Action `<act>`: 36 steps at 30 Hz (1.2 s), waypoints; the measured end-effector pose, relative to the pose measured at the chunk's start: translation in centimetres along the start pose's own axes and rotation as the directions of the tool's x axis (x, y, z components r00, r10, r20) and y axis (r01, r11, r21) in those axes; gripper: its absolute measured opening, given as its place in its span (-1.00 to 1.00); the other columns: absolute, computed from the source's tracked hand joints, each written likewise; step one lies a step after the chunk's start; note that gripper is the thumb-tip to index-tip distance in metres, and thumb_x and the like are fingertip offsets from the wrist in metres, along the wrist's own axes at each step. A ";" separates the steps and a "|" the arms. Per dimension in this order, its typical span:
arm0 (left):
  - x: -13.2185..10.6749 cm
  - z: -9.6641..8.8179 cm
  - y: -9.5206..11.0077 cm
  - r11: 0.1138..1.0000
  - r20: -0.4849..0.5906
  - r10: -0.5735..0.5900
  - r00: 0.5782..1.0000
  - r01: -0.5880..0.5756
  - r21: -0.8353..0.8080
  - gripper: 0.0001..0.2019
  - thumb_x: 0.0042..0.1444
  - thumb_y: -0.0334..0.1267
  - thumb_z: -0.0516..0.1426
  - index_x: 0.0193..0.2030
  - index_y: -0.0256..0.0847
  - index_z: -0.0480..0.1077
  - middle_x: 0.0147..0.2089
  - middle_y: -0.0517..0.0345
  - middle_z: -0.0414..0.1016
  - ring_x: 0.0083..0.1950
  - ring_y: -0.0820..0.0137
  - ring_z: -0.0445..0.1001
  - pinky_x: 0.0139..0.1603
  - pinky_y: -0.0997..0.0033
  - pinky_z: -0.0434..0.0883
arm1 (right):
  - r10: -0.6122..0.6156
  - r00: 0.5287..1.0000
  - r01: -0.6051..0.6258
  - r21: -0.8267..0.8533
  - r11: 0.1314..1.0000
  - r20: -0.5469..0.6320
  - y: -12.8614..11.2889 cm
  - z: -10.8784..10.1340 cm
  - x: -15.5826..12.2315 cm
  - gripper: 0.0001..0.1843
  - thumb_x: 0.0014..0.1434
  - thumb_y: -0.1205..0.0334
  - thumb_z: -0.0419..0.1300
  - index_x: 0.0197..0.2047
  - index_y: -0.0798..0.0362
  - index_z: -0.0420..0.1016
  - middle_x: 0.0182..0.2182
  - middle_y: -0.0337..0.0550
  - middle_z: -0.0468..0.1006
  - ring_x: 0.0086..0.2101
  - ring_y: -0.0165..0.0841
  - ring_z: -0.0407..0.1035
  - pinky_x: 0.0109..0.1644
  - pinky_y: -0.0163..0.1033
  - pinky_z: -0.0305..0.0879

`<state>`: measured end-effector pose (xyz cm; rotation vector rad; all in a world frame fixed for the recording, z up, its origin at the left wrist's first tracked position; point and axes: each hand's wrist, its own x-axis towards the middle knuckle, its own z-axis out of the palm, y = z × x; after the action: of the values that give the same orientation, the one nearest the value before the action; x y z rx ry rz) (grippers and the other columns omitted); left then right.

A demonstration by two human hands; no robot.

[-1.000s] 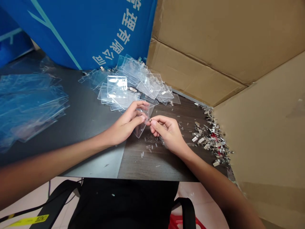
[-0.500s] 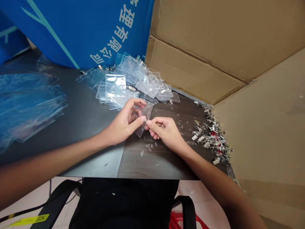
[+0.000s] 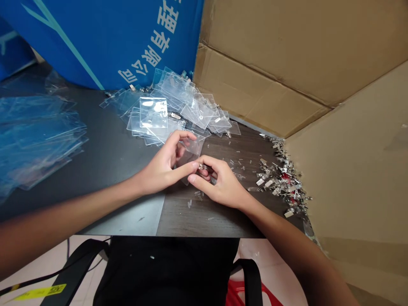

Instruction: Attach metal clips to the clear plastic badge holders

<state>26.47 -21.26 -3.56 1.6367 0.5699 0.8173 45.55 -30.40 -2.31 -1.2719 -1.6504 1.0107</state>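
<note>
My left hand (image 3: 162, 166) is closed on a clear plastic badge holder (image 3: 195, 147), its thumb pressing near the holder's right edge. Against that thumb, my right hand (image 3: 225, 182) has its fingers curled around a small metal badge clip (image 3: 202, 167). The clip sits at the holder's edge, but fingers hide where the two meet. Just beyond my hands lies a pile of badge holders (image 3: 153, 111), some with clips on them. On the right, loose metal clips (image 3: 288, 185) form a heap.
Flat stacked clear sleeves (image 3: 41, 131) cover the table's left side. Tiny clear plastic bits (image 3: 190, 203) are scattered on the dark table (image 3: 204, 223). A blue printed panel (image 3: 105, 38) stands behind, and cardboard (image 3: 264, 80) walls the back and right.
My right hand has shifted slightly, its thumb now lower and fingers curled behind the holder's edge. More of the metal clip shows between the hands. The left hand has barely moved.
</note>
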 end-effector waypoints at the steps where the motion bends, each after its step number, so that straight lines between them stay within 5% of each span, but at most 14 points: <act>1: 0.0 0.0 0.0 0.999 -0.009 0.008 1.000 -0.008 0.032 -0.40 0.19 -0.05 0.46 0.27 -0.06 0.37 -0.03 0.11 0.32 -0.16 0.29 0.23 -0.09 0.24 0.29 | -0.008 1.000 0.008 -0.020 1.000 -0.012 0.0 0.0 0.0 -0.75 0.33 0.04 0.40 -0.22 -0.02 0.48 -0.41 -0.34 0.31 -0.37 -0.38 0.21 -0.24 -0.22 0.19; 9: 0.1 -0.2 -0.4 0.962 -0.045 0.117 0.992 -0.102 0.254 -0.43 0.20 -0.10 0.43 0.29 -0.05 0.39 0.16 -0.01 0.32 -0.04 0.22 0.31 0.01 0.18 0.31 | -0.068 0.998 0.067 -0.069 0.995 -0.018 0.2 0.1 -0.1 -0.96 0.34 0.26 0.23 -0.18 -0.01 0.52 -0.34 -0.25 0.46 -0.36 -0.34 0.30 -0.22 -0.20 0.27; 15: 0.2 -0.3 -0.3 0.935 -0.042 0.144 0.989 -0.122 0.334 -0.43 0.19 -0.10 0.44 0.29 -0.06 0.41 0.15 -0.01 0.33 0.07 0.15 0.34 0.05 0.17 0.35 | -0.125 0.992 0.125 -0.133 0.983 0.003 0.6 -0.2 0.0 -0.89 0.37 0.34 0.19 -0.15 -0.01 0.54 -0.28 -0.19 0.54 -0.29 -0.28 0.37 -0.17 -0.18 0.28; 24: 0.2 -0.8 0.3 0.863 -0.053 0.181 0.982 -0.133 0.487 -0.51 0.19 -0.13 0.42 0.22 -0.07 0.46 0.09 0.02 0.34 -0.06 0.22 0.28 0.04 0.19 0.43 | -0.129 0.991 0.133 -0.157 0.979 0.038 1.1 -0.3 0.5 -0.79 0.50 0.37 0.15 -0.05 0.03 0.63 -0.15 -0.11 0.62 -0.17 -0.24 0.47 -0.02 -0.16 0.35; 36: -0.2 -0.7 0.6 0.844 -0.045 0.165 0.985 -0.118 0.524 -0.63 0.29 -0.18 0.32 0.20 -0.05 0.46 0.09 0.03 0.37 -0.01 0.21 0.38 0.07 0.15 0.52 | -0.013 1.000 0.012 -0.177 0.984 -0.008 0.7 -0.3 1.0 -0.66 0.39 0.46 0.19 -0.01 0.06 0.81 -0.30 -0.19 0.74 -0.31 -0.33 0.52 -0.23 -0.30 0.30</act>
<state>25.74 -21.09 -2.94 2.1687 0.7894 0.8963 45.83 -29.24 -2.70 -1.3773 -1.7706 0.8642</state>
